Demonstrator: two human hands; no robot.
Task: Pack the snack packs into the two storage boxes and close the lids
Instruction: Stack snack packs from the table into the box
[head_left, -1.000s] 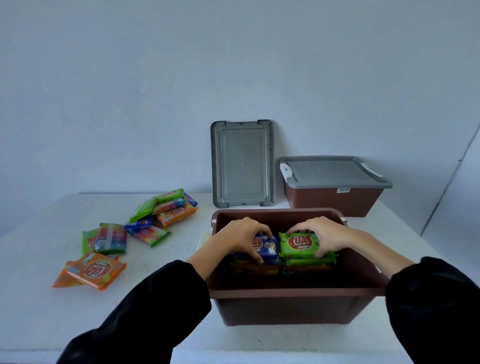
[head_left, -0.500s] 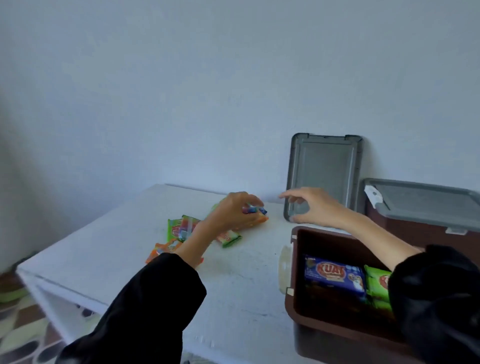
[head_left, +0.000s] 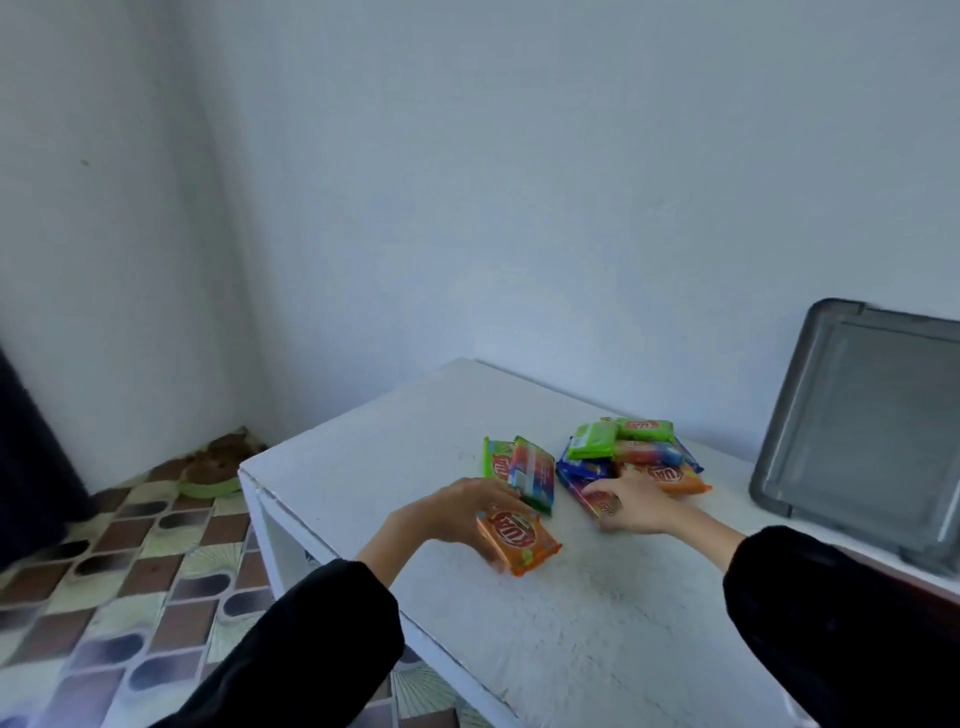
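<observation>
Turns from the box to the pile (head_left: 641, 452) mid-frame, grips an orange pack (head_left: 519, 535) in the left hand (head_left: 457, 512), pinches a striped pack (head_left: 595, 498) in the right hand (head_left: 638, 506), starting another load.

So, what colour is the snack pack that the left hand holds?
Orange, with a red logo: the snack pack, clearest in the head view.

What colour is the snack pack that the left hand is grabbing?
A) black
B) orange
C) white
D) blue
B: the left hand grips an orange snack pack on the white table, while the right hand holds a multicoloured pack.
</observation>
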